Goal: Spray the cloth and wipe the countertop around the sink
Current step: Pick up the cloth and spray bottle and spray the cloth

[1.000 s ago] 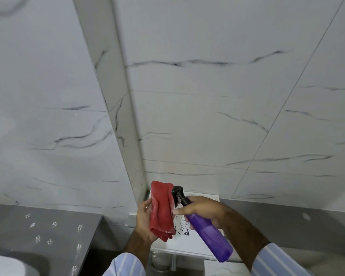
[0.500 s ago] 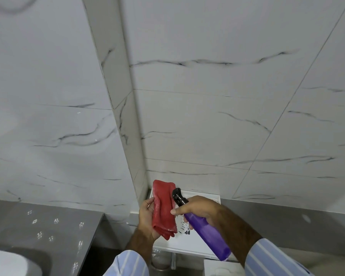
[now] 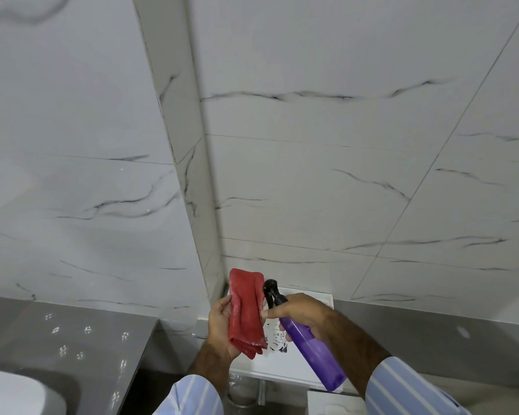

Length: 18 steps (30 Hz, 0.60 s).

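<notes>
A folded red cloth [image 3: 246,313] hangs upright in my left hand [image 3: 219,327], which grips it from the left side. My right hand [image 3: 304,314] holds a purple spray bottle [image 3: 313,351] tilted, with its black nozzle [image 3: 271,290] pointing at the cloth from a few centimetres away and the forefinger on the trigger. The grey countertop [image 3: 81,333] lies at the lower left. A white sink rim [image 3: 15,390] shows at the bottom left corner.
White marble-look tiled walls meet in a corner [image 3: 192,175] straight ahead. A white box-shaped fixture [image 3: 300,366] sits below my hands against the wall. A grey band [image 3: 432,333] runs along the right wall's foot. Water drops glint on the countertop.
The view has shifted slightly rightward along the wall. Both hands keep the same hold, with the cloth and nozzle staying close together.
</notes>
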Motion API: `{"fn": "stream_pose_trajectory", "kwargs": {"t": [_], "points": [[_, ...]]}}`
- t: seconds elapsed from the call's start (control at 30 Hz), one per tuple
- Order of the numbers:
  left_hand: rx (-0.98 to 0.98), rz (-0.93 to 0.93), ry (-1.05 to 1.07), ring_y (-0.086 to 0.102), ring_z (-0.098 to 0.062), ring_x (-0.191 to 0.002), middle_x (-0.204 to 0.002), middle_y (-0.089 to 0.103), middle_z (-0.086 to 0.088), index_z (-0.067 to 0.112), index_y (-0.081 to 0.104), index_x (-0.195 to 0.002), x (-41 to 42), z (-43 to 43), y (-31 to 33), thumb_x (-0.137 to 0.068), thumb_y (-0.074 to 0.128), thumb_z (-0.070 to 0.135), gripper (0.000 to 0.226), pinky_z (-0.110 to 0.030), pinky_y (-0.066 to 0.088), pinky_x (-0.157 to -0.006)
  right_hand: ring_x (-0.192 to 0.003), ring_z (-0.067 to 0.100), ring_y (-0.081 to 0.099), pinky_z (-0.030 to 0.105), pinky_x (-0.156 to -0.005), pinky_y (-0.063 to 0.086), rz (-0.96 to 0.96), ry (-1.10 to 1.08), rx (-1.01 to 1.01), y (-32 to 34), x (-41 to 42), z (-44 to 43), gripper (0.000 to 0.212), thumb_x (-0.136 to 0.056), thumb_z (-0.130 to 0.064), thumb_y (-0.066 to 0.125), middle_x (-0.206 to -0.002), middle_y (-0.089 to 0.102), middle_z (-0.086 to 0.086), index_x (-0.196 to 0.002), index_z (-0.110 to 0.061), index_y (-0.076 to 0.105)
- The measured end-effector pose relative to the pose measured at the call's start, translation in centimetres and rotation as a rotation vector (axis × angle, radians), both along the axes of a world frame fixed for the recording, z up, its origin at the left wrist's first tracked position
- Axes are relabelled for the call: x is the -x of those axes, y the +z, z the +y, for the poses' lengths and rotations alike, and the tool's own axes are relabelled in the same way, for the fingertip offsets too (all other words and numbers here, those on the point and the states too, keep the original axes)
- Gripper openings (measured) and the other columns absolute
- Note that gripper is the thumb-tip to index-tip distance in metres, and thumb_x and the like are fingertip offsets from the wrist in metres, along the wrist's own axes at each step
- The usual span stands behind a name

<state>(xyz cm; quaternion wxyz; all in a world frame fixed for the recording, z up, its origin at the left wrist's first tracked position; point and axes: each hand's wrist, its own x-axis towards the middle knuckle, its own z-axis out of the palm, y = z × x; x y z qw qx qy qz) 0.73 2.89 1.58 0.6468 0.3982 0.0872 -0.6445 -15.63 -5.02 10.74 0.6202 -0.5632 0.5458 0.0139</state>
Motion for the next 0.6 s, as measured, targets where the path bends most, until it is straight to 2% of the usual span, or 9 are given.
{"fn": "stream_pose_trajectory", "kwargs": {"t": [0.07, 0.23, 0.37, 0.43, 0.5, 0.6], "points": [[-0.009, -0.021, 0.001, 0.069, -0.038, -0.083, -0.095, 0.073, -0.024, 0.002, 0.072, -0.115, -0.2, 0.1, 0.0, -0.095, 0.048, 0.041, 0.049, -0.045, 0.055, -0.081, -0.051, 0.018, 0.064, 0.023, -0.05, 0.055, 0.037, 0.013, 0.002, 0.1, -0.1, 0.0, 0.038, -0.071, -0.03, 0.093, -0.078, 0.072, 0.01, -0.096, -0.009, 0.073], [-0.015, -0.031, -0.024, 0.068, -0.039, -0.089, -0.1, 0.073, -0.024, 0.002, 0.071, -0.12, -0.3, 0.4, 0.4, -0.097, 0.046, 0.043, 0.053, -0.047, 0.055, -0.085, -0.055, 0.017, 0.067, 0.025, -0.055, 0.057, -0.004, 0.057, -0.006, 0.1, -0.4, 0.2, 0.041, -0.073, -0.032, 0.092, -0.082, 0.073, 0.008, -0.102, -0.012, 0.072], [-0.031, -0.017, -0.016, 0.067, -0.039, -0.092, -0.106, 0.071, -0.025, 0.001, 0.067, -0.128, -0.2, 0.5, 0.6, -0.095, 0.048, 0.043, 0.057, -0.048, 0.053, -0.089, -0.055, 0.018, 0.066, 0.024, -0.055, 0.057, 0.014, 0.068, -0.003, -0.1, -0.8, 0.4, 0.035, -0.072, -0.033, 0.092, -0.081, 0.073, 0.008, -0.094, -0.013, 0.072], [-0.021, 0.011, -0.014, 0.067, -0.039, -0.089, -0.104, 0.072, -0.026, 0.001, 0.066, -0.128, -0.1, 0.7, 0.9, -0.094, 0.049, 0.041, 0.055, -0.047, 0.053, -0.087, -0.055, 0.019, 0.065, 0.025, -0.053, 0.056, -0.057, 0.005, 0.037, -0.8, -0.8, 0.4, 0.032, -0.074, -0.033, 0.091, -0.077, 0.072, 0.007, -0.092, -0.013, 0.073], [-0.003, 0.051, -0.006, 0.066, -0.041, -0.085, -0.102, 0.072, -0.027, 0.001, 0.065, -0.129, 0.0, 0.7, 1.0, -0.093, 0.051, 0.038, 0.054, -0.048, 0.054, -0.083, -0.063, 0.02, 0.068, 0.029, -0.06, 0.057, -0.166, -0.093, 0.117, -1.8, -0.8, 0.3, 0.035, -0.073, -0.035, 0.09, -0.08, 0.073, 0.006, -0.095, -0.015, 0.074], [0.01, 0.083, -0.002, 0.067, -0.043, -0.086, -0.108, 0.07, -0.03, 0.001, 0.063, -0.133, -0.3, 1.1, 0.5, -0.09, 0.055, 0.036, 0.056, -0.05, 0.053, -0.085, -0.078, 0.02, 0.069, 0.032, -0.073, 0.055, -0.202, -0.191, 0.222, -3.8, -0.6, -0.5, 0.037, -0.074, -0.039, 0.086, -0.088, 0.074, 0.002, -0.098, -0.016, 0.071]]}}
